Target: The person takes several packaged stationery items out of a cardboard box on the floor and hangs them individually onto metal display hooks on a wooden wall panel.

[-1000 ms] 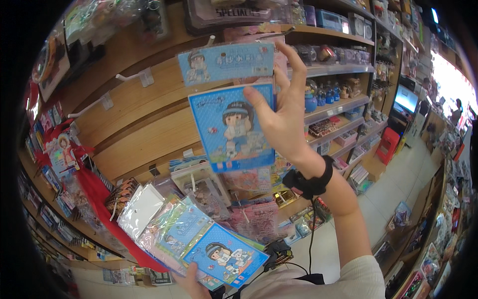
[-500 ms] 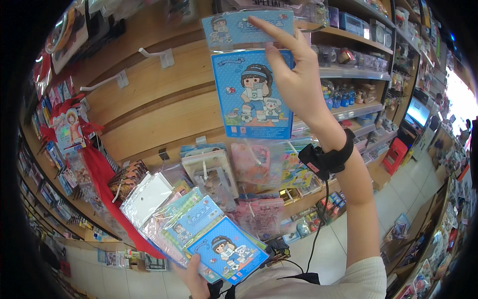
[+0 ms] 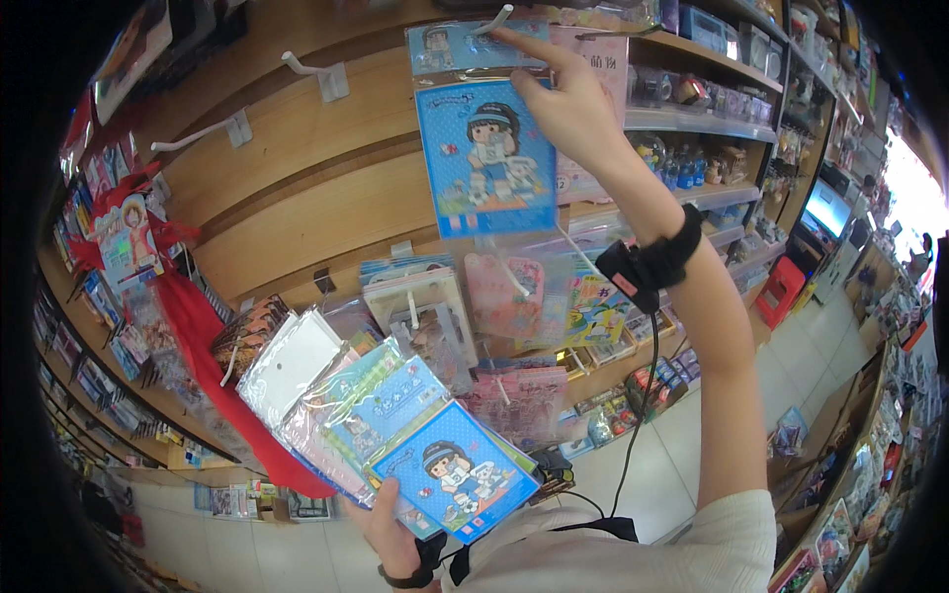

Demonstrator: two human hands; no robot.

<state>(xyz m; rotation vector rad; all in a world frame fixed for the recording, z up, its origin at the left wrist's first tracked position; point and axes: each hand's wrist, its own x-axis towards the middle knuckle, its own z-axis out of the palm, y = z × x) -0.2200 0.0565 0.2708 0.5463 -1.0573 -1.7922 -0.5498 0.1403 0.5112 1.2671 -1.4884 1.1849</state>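
My right hand [image 3: 578,109] is raised to the wall rack, its index finger and thumb against the top of a blue picture packet [image 3: 489,158] with a cartoon child on it. A white hook [image 3: 496,20] pokes out in front of the packet's header, beside my index fingertip. The fingers behind the packet are hidden. Low in front of me, my left hand [image 3: 388,539] grips a fanned stack of packets [image 3: 361,420] in clear sleeves. Its front packet [image 3: 455,474] is blue with the same cartoon design.
Bare white hooks [image 3: 321,69] jut from the slatted wooden wall [image 3: 287,178]. A pink packet [image 3: 598,74] hangs right of the blue one. More packets [image 3: 420,316] hang below. Red ribbon [image 3: 217,405] drapes at the left. Shelves of small goods [image 3: 692,133] and a red stool [image 3: 781,292] stand at the right.
My right hand and the blue packet have moved slightly left and up. The hook's tip now shows in front of the header, and the pink packet beside it has come into view.
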